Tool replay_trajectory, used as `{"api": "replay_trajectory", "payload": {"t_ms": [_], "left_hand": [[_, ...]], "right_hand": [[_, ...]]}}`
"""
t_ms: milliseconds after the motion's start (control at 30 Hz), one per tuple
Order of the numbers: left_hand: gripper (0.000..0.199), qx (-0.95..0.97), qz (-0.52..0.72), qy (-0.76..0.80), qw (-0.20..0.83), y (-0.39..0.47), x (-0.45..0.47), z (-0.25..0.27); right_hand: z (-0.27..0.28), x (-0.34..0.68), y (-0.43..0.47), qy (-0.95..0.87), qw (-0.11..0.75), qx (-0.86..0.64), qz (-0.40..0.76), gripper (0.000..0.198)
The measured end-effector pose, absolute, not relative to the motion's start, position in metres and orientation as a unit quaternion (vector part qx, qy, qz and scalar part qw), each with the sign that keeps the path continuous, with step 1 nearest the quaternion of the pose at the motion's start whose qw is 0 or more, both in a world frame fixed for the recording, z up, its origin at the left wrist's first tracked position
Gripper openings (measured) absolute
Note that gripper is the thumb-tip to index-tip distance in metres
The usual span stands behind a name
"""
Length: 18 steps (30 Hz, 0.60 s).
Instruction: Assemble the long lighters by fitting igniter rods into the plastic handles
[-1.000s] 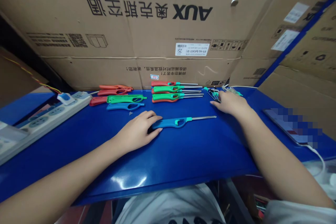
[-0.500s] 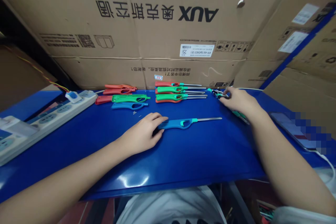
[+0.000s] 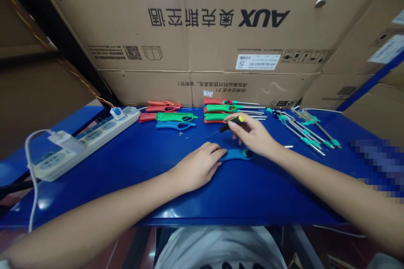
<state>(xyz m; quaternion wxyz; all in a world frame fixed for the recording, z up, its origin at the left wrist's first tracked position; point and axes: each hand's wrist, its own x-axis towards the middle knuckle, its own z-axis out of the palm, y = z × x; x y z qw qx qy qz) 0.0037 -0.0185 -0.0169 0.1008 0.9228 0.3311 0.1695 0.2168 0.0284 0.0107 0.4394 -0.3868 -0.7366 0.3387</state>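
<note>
My left hand (image 3: 200, 166) is closed around the handle end of a blue gas lighter (image 3: 233, 155), which lies across the table with its metal tube pointing right. In my right hand (image 3: 252, 133) is a screwdriver (image 3: 229, 124) with a black and yellow handle, its thin shaft slanting down to the left above the table. My right hand covers part of the lighter's front and tube. Close to the left hand, a few small screws (image 3: 181, 133) lie on the blue table (image 3: 176, 201).
Behind are red and green lighters (image 3: 221, 108) in a stack. Left of them lie red, green and blue handle shells (image 3: 175, 117). Metal tubes with green parts (image 3: 306, 130) are piled at right. A power strip (image 3: 91, 138) runs along the left; a cardboard sheet (image 3: 202, 59) stands behind.
My right hand has come left from the tube pile and now holds a screwdriver over the blue lighter. My left hand keeps its grip. The view has turned left.
</note>
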Motion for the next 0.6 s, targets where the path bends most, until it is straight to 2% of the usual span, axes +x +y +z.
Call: {"api": "replay_trajectory", "payload": {"t_ms": [167,400,500,600], "left_hand": [[0.036,0.926,0.169,0.32,0.104,-0.024,0.005,-0.018],[0.037,0.926,0.194,0.302,0.12,-0.019,0.004,-0.021],[0.036,0.923,0.207,0.294,0.133,-0.015,0.004,-0.024],[0.036,0.92,0.219,0.282,0.162,-0.01,0.004,-0.026]], "right_hand": [[0.0,0.184,0.03,-0.74,0.43,-0.362,0.371,0.029],[-0.007,0.175,0.036,-0.702,0.432,-0.365,0.433,0.036],[-0.002,0.183,0.036,-0.669,0.467,-0.369,0.444,0.041],[0.009,0.199,0.035,-0.605,0.541,-0.384,0.441,0.044]]}}
